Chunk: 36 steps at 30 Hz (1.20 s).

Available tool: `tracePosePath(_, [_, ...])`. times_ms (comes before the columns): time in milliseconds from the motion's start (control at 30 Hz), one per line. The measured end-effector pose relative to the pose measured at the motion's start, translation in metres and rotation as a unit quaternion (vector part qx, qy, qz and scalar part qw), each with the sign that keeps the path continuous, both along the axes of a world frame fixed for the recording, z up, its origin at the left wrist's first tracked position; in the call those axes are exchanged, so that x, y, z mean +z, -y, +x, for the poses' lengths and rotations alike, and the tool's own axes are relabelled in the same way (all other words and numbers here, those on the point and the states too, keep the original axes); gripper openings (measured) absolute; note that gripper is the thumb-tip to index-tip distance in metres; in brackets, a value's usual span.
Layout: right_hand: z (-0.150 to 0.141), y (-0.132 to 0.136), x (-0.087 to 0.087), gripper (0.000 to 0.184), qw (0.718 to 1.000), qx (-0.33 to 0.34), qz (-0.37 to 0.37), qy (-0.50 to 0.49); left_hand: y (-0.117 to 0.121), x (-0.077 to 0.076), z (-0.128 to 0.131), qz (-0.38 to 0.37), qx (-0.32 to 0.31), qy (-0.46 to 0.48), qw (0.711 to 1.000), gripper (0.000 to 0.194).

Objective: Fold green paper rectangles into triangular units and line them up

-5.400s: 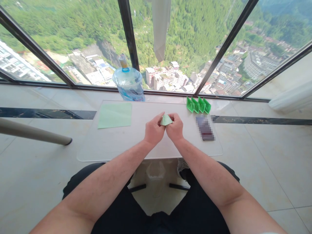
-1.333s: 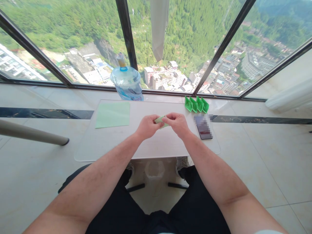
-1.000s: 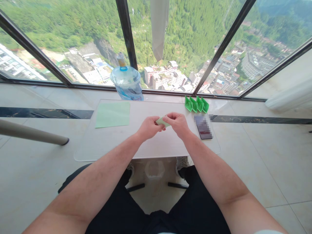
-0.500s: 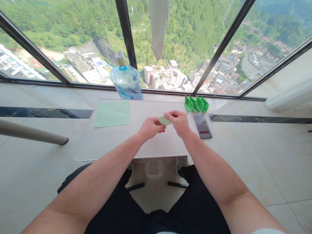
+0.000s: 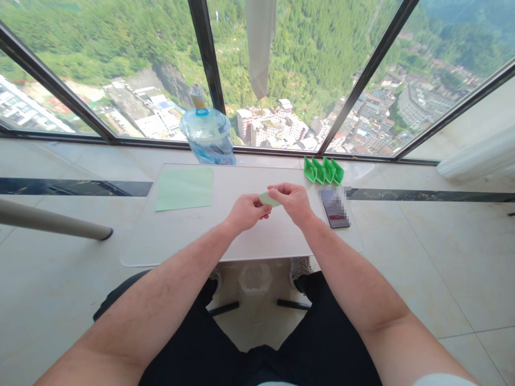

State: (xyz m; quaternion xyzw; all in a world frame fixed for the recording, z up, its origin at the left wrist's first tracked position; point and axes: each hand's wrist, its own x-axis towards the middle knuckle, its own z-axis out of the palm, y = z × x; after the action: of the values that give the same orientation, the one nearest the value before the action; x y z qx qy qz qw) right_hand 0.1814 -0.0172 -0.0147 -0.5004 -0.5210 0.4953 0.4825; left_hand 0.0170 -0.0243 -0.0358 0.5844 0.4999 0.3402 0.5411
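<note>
A small piece of folded light green paper (image 5: 269, 199) is held above the middle of the white table (image 5: 209, 236). My left hand (image 5: 246, 212) is closed on its left end, thumb on top. From the right, my right hand (image 5: 293, 201) pinches its upper edge, and the fingers cover part of the paper. A flat sheet of light green paper (image 5: 184, 188) lies on the table to the left. Several bright green folded paper pieces (image 5: 324, 170) stand in a row at the table's far right corner.
A phone (image 5: 336, 210), partly blurred out, lies near the table's right edge. Behind the table, a large water bottle (image 5: 208, 134) stands by the window. A grey pole (image 5: 56, 217) reaches in from the left. My legs are under the near edge.
Both hands stay in nearly the same place on the folded paper. My right-hand fingers have shifted slightly left across its top edge, covering a little more of it.
</note>
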Motion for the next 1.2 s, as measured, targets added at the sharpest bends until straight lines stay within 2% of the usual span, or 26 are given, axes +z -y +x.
tracePosePath(100, [0.000,0.000,-0.001,0.027,1.000,0.007,0.001,0.011,-0.001,-0.001,-0.001,0.008,-0.002,-0.001,1.000,0.018])
tracePosePath(300, [-0.001,0.000,0.000,0.027,1.000,-0.010,0.020,0.012,0.000,0.005,0.001,-0.040,0.003,0.013,0.999,0.019])
tracePosePath(433, [0.001,0.001,0.000,0.029,1.000,0.010,0.007,0.013,-0.001,0.002,-0.001,-0.020,-0.002,0.007,1.000,0.019])
tracePosePath(567, [0.003,0.002,-0.002,0.041,0.998,0.004,0.007,0.056,-0.003,0.000,-0.003,-0.023,-0.014,0.009,1.000,0.020])
tracePosePath(800, [0.004,0.002,0.001,0.032,0.998,0.039,-0.007,0.050,-0.005,0.007,-0.003,-0.024,0.000,0.015,1.000,0.026])
tracePosePath(933, [0.003,0.001,0.001,0.037,0.997,0.012,0.004,0.080,-0.004,0.009,-0.002,-0.017,-0.004,0.017,1.000,0.029])
tracePosePath(1100, [0.003,0.000,-0.002,0.029,0.997,0.002,0.015,0.072,-0.004,0.014,-0.001,0.008,0.058,0.069,0.996,0.043])
tracePosePath(1200, [0.003,-0.001,-0.005,0.022,0.998,0.002,0.040,0.044,-0.005,0.017,-0.002,0.013,0.097,0.081,0.992,0.046])
